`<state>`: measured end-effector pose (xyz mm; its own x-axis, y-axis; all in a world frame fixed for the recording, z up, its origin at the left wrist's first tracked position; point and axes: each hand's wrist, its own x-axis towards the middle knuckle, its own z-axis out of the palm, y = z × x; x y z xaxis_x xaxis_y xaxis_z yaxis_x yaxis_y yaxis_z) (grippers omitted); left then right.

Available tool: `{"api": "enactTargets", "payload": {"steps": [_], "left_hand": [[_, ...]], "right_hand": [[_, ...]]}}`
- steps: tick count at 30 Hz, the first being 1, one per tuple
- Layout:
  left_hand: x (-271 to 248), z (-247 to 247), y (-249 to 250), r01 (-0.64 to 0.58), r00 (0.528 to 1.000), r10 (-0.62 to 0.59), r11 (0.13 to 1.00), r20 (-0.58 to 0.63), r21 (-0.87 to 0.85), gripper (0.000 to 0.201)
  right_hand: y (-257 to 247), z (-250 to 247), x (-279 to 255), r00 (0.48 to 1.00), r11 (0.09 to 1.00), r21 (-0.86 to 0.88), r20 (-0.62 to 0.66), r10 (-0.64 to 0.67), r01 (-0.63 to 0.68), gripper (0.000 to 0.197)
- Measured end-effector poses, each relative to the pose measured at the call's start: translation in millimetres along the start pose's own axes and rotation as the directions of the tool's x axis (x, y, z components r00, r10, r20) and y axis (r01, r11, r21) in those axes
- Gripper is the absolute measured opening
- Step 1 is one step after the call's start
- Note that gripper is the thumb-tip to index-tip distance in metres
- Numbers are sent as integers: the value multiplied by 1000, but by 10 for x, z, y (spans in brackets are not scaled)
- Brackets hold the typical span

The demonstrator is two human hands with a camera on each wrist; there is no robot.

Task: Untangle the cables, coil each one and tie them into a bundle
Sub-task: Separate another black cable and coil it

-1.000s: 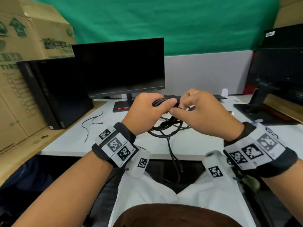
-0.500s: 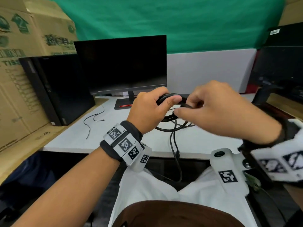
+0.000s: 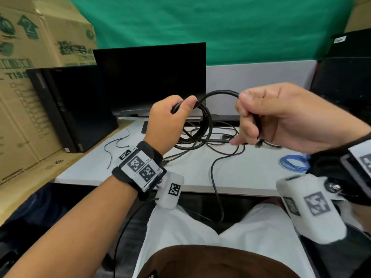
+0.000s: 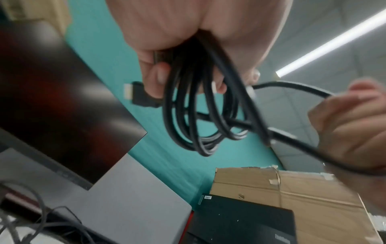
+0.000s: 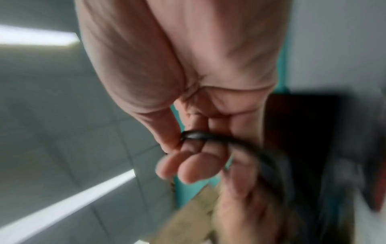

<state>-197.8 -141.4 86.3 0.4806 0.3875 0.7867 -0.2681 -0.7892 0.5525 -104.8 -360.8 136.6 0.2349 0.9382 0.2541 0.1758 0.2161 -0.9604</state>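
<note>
My left hand (image 3: 172,117) grips several loops of a thick black cable (image 3: 204,125) above the white desk (image 3: 251,169); in the left wrist view the coil (image 4: 200,115) hangs from my fist with a plug (image 4: 137,95) poking out beside the fingers. My right hand (image 3: 259,115) holds the same cable's free run (image 3: 220,93), which arches between both hands; the right wrist view shows it (image 5: 200,135) pinched under the thumb. Thinner tangled black cables (image 3: 220,141) lie on the desk below, one trailing over the front edge (image 3: 215,187).
A monitor (image 3: 150,77) stands behind the hands, a black PC tower (image 3: 74,105) and cardboard boxes (image 3: 30,77) at the left. A coiled blue cable (image 3: 293,163) lies at the desk's right. A thin black tie (image 3: 116,145) lies at the left. Another monitor (image 3: 345,77) stands far right.
Both hands have risen and drawn apart. The right hand has pulled a length of the cable out to the right, forming a new arch between the hands.
</note>
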Motion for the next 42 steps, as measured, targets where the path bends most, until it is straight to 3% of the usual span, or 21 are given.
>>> {"api": "enactTargets", "payload": {"steps": [2,5,7,9,12,15,19,22,23,26,29,31,34,36,37,39,40,42], "left_hand": [[-4,15,-21,37,999,-37,999,23,21,51],[-23,19,-21,46,992,-61,991,114,128,52],[-27,8,-26,91,980,-107,991,169,97,51],[-27,12,-12,202,956,-190,979,223,-30,48],[-25,25,45,315,926,-257,930,278,-188,45],[-9,-33,88,334,921,-249,902,301,-275,36],[-57,-55,133,430,862,-210,784,461,-448,28],[-114,13,167,497,841,-253,713,478,-496,32],[-130,39,179,508,840,-267,691,472,-514,31],[-180,137,207,489,864,-293,677,409,-549,30],[-239,228,219,438,898,-320,715,303,-544,37],[-267,265,195,374,927,-298,792,229,-482,32],[-293,301,170,273,958,-233,922,170,-276,26],[-283,302,186,234,962,-197,951,187,-201,8],[-271,295,198,216,963,-179,961,203,-173,11],[-251,269,204,102,967,-85,993,240,-57,43],[-246,250,194,-8,964,-13,997,264,79,56],[-252,223,199,-285,923,128,860,363,422,71]], "right_hand": [[51,-87,41,973,970,-242,-213,-85,32,28],[132,-235,120,879,929,-366,-459,-129,-55,34],[189,-317,140,841,833,-546,-490,-228,-93,32],[270,-384,153,816,678,-723,-468,-339,-133,29],[415,-448,211,779,456,-848,-471,-414,-271,36],[571,-466,268,747,373,-877,-461,-479,-302,50],[795,-357,356,839,543,-831,-381,-389,-126,28],[879,-279,393,889,536,-836,-331,-317,-120,25],[874,-269,395,888,582,-804,-352,-295,-125,27],[784,-177,373,907,856,-508,-398,-136,-94,39],[747,-67,342,964,980,-166,-257,63,-109,62],[779,9,327,983,994,-31,-158,99,-105,47],[792,103,353,952,989,-128,-303,35,-77,2],[783,100,360,914,958,-264,-405,-3,-114,10],[758,87,355,906,925,-357,-422,-39,-127,13],[707,58,331,908,835,-533,-405,-111,-136,21],[686,51,320,915,802,-584,-383,-130,-131,25],[638,61,296,932,777,-616,-342,-118,-128,31]]}}
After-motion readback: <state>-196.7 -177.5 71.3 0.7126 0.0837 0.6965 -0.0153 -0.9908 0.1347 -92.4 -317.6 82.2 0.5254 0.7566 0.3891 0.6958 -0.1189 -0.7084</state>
